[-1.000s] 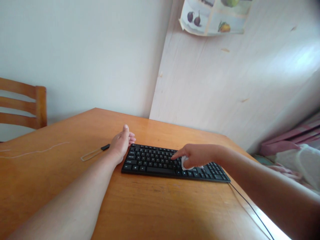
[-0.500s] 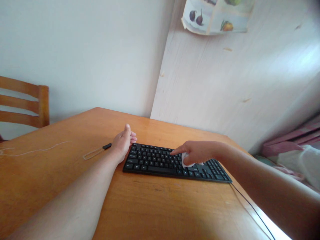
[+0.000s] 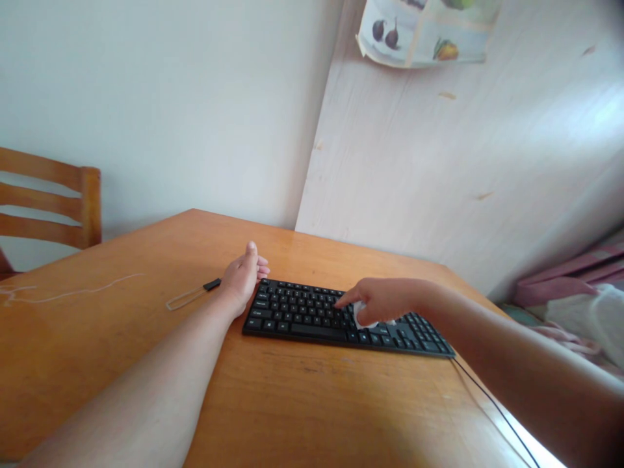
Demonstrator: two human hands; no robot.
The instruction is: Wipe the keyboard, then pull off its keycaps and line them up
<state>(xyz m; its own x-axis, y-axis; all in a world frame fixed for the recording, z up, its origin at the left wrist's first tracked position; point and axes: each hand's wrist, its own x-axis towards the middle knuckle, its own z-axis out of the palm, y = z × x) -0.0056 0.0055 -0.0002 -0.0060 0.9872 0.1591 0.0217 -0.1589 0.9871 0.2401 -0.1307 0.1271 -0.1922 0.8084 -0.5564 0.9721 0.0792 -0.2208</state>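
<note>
Risks, left to right:
- Left hand (image 3: 240,278): fingers extended, thumb raised, no grasp seen; it sits at the left end of the keyboard (image 3: 316,332). Contact with the edge hard to confirm. If it bears only lightly there, a sideways push from the right could slide or twist the keyboard.
- Right hand (image 3: 387,300): white wad (image 3: 359,314) pinched under the thumb, index finger reaching onto the keys just left of the wad. Too firm a press could push keys down; a loose fold could catch on key edges, or the wad slip out.
- Cable (image 3: 491,398): leaves the keyboard's right end, passing below the right forearm in view. A sweeping arm might snag it and drag the keyboard.

Around, left to right:
- Chair (image 3: 91,207), far left of the left hand, beyond the table (image 3: 312,403).
- Pale string (image 3: 88,291), left of the left hand, well apart.
- Loop with black tab (image 3: 211,285), just left of the left wrist; crowds leftward movement.
- Picture sheet (image 3: 414,36), on the wall above the right hand.
- Pink fabric (image 3: 550,281), right of the right hand, past the table.

Right hand itself hides the keys beneath it.
</note>
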